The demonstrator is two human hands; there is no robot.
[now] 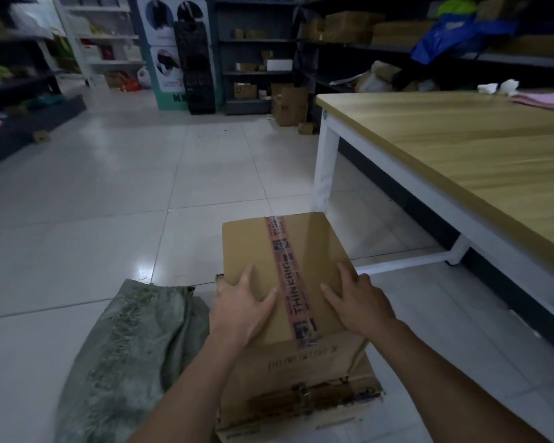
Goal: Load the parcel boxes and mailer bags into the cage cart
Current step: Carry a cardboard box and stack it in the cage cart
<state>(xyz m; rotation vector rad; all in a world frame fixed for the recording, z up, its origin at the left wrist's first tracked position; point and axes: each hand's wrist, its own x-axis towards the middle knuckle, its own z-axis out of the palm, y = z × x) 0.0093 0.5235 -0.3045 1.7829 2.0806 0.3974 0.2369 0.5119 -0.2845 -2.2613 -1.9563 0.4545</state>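
Pale tiled floor (109,203) of a dim stockroom, and low in the middle of the view sits the parcel box (269,251), brown cardboard, top sealed with a strip of pink printed tape (288,273) running down its length. It rests on top of a bigger worn carton (301,394) with torn tape along its near flap, which stands on the floor. We see both hands on the near half of the box top. Left hand (242,302) lies at the near left corner, thumb and index finger straight and spread flat on the cardboard, the outer fingers gone over the left edge, so we cannot tell if they curl there. Right hand (362,302) mirrors it on the right side of the tape, thumb and index finger flat and straight, the rest over the right edge, out of sight. Nothing pinched, just palms pressing. Just left of the cartons a grey-green sack (125,346) lies slumped on the tiles. To the right stands a table (461,155) with wood-grain top and white frame, a pink sheet (544,99) at its far end. Further back: dark shelving (256,39) with small cartons, stacked black crates (195,68), loose floor cartons (288,103), a blue bag (454,36) on the right shelf.
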